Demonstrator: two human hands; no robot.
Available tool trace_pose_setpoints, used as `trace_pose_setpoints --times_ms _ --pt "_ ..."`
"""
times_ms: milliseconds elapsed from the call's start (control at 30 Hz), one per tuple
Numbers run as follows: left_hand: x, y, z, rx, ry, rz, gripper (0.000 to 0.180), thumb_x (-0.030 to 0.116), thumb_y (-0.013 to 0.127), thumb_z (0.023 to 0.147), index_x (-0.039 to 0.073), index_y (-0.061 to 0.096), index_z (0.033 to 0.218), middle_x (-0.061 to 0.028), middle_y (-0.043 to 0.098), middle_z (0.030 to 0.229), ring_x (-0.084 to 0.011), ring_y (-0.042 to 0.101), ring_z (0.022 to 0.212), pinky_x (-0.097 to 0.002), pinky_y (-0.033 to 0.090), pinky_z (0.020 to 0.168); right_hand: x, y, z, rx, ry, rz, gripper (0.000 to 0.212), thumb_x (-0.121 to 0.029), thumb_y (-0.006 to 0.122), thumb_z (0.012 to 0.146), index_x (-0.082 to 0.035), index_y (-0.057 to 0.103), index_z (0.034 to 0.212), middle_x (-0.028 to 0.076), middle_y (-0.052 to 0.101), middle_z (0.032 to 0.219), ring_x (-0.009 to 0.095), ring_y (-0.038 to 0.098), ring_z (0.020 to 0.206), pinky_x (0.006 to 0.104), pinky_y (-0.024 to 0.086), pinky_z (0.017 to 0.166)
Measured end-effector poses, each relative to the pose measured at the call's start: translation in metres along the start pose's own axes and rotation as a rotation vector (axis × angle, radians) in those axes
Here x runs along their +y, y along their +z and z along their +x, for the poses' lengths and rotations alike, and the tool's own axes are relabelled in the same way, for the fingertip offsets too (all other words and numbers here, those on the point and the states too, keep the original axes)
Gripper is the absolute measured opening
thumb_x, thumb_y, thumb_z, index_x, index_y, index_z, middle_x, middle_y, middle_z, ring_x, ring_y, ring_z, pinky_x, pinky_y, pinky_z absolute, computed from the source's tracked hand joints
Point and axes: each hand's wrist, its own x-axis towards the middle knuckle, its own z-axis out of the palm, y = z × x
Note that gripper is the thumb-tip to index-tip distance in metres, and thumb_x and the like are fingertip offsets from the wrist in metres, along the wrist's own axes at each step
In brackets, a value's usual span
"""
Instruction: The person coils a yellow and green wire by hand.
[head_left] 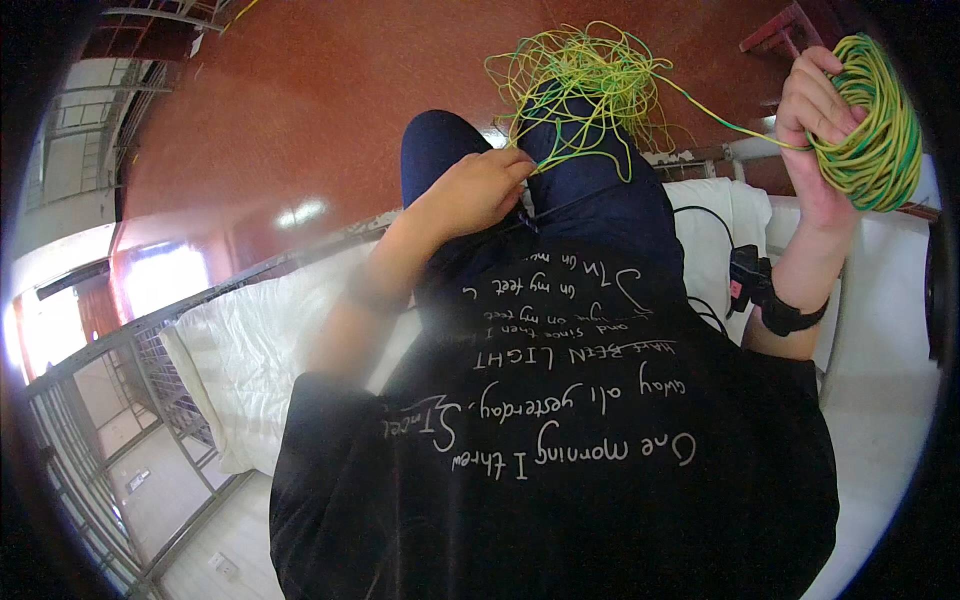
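Raised at the upper right, my right hand (818, 110) grips a thick wound coil of yellow-green wire (878, 130), its fingers hooked through the loops. A single strand runs left from that coil to a loose tangle of the same wire (590, 75), which lies over my knee in dark trousers. Over my lap, my left hand (490, 185) is closed, thumb and fingers pinched together at a strand hanging from the tangle. The fingertips partly hide where the wire passes between them.
I sit on the edge of a bed with a white sheet (235, 350) and a metal frame (170, 430). A reddish-brown floor (300, 130) spreads ahead. A dark red stool-like piece (775, 32) stands at the upper right. A black cable (715, 220) curves beside my right forearm.
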Motion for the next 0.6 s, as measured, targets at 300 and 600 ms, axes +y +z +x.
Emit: trace_pose_setpoints --times_ms 300,600 --pt "0.017 -0.046 0.056 0.293 0.266 0.266 0.029 -0.003 0.057 0.069 0.008 0.067 0.094 -0.0068 0.056 0.119 -0.0279 0.048 0.116 -0.0391 0.04 0.095 0.045 -0.002 0.018 -0.133 0.211 0.328 0.032 0.01 0.062 0.068 -0.002 0.044 0.093 0.002 0.044 0.062 0.013 0.052 0.051 0.0249 0.044 0.047" --pt "-0.025 -0.003 0.213 0.162 0.279 -0.039 0.049 -0.002 0.058 0.071 0.015 0.058 0.116 -0.0061 0.056 0.12 -0.0266 0.046 0.12 -0.0427 0.039 0.097 0.047 -0.005 0.012 -0.15 0.254 0.358 0.026 0.008 0.06 0.069 -0.002 0.045 0.088 0.006 0.048 0.061 0.015 0.054 0.048 0.0266 0.046 0.043"
